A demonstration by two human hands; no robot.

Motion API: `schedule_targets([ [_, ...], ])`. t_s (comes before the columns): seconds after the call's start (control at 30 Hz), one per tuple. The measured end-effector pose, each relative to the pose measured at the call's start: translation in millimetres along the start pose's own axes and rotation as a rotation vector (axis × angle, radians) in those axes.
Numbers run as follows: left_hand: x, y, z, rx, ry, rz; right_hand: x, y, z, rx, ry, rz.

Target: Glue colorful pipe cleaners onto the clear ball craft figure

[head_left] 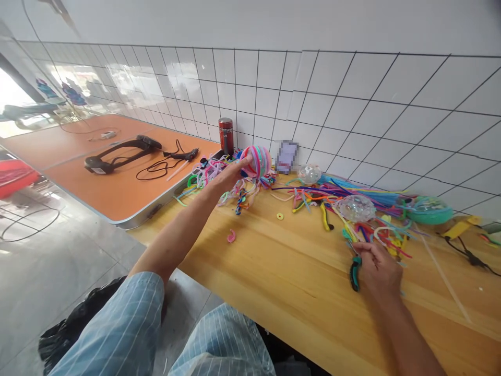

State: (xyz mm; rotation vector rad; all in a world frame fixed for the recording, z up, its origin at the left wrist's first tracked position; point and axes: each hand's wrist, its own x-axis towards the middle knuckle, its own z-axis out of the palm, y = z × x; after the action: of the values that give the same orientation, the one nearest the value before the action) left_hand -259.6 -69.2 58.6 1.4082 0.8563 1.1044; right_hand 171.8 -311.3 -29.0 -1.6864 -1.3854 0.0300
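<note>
My left hand (pixel 243 166) reaches far forward and is closed on a ball wound from pink, purple and mint soft strips (pixel 260 162). A tangle of pastel strips (pixel 213 172) lies beside and under it. My right hand (pixel 379 271) is low over the wooden table (pixel 289 277), fingers bent together at the head of small pliers (pixel 355 273) with teal and black handles. Part of the pliers is hidden by the fingers. Just beyond that hand lie loose coloured strips (pixel 381 232) and a clear, bumpy plastic ball (pixel 356 208).
At the back stand a red flask (pixel 226 136) and a propped phone (pixel 287 156). Yellow-handled pliers (pixel 325 216), another clear ball (pixel 309 173) and a green bowl (pixel 430 210) lie among strips. An orange table (pixel 97 196) adjoins at left, bearing a black frame-like device (pixel 123 154).
</note>
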Motion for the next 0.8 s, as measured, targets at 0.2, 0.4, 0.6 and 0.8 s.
schedule_targets([
  [0.2,-17,2,28.2,-0.385,-0.208,-0.194,1,-1,1,0.009,-0.007,0.021],
  [0.4,-51,17,84.1,-0.256,-0.312,-0.204,-1,-37,4,0.190,-0.090,0.107],
  [0.6,-95,21,153.6,0.456,-0.322,0.278,-12,-86,-13,0.654,-0.463,0.205],
  [0.8,-116,2,212.8,0.821,-0.286,0.620,-16,-86,-14,0.804,-0.421,0.276],
])
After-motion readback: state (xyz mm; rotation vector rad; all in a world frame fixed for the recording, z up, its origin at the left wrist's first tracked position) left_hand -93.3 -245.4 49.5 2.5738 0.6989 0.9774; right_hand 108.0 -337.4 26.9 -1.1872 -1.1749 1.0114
